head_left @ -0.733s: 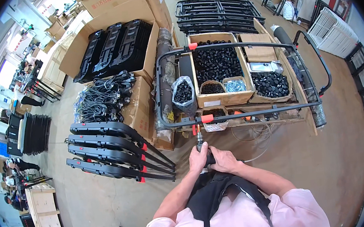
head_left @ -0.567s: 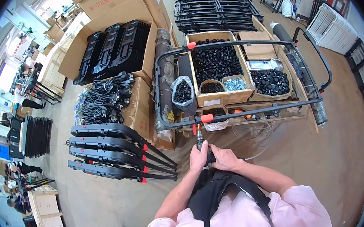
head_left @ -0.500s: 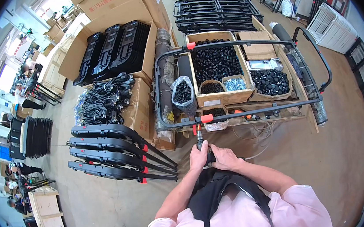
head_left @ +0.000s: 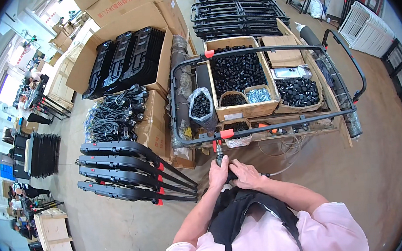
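Note:
Both my hands are wrapped round a power screwdriver in front of my chest. My left hand closes on its dark body from the left, and my right hand grips it from the right. A thin hose runs off to the right beside my right hand. The tool's nose points away from me, up against the near bar of a black tubular frame, beside a red piece on that bar. A second red piece sits on the far bar. The exact contact at the tip is too small to tell.
Under the frame, a wooden bench bears a carton of black caps, a bag of small black parts and a box of silvery screws. Several black folded frames stand at left, near a cable pile. Other people work far left.
My hands, the screwdriver and the frame hold nearly the same place. The view has shifted slightly.

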`<act>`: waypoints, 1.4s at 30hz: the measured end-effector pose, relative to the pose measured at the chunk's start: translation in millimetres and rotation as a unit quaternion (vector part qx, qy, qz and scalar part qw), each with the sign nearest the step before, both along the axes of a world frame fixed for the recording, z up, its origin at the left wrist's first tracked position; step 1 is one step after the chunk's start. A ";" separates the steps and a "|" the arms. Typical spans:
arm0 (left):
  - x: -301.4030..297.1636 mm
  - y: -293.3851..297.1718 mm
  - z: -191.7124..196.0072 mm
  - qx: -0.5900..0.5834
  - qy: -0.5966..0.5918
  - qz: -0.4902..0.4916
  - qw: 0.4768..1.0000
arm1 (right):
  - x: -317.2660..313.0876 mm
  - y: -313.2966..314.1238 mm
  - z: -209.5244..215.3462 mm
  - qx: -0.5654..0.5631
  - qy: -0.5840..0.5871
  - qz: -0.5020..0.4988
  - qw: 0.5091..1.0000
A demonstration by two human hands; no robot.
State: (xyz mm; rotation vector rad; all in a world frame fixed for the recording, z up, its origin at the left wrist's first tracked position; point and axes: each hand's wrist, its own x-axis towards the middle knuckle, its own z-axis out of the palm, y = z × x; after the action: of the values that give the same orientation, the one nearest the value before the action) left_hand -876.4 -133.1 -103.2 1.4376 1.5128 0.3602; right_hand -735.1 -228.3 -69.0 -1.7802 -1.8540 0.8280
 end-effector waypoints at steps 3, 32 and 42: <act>-1.7 -4.5 -1.3 0.015 0.004 0.001 1.000 | -2.4 -3.3 -2.1 0.007 -0.001 0.000 1.000; 8.4 -45.3 -14.4 -0.019 -0.064 0.001 0.998 | 12.3 -44.2 -12.2 -0.026 -0.007 -0.018 0.999; 20.9 -45.8 -4.8 -0.004 -0.052 -0.014 0.999 | 27.1 -43.5 -8.8 -0.043 -0.002 -0.026 0.999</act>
State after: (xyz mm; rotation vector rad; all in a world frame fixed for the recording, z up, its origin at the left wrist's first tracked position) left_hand -855.5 -178.9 -108.0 1.4111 1.4084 0.4065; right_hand -708.0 -271.7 -77.8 -1.8755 -1.7921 0.8978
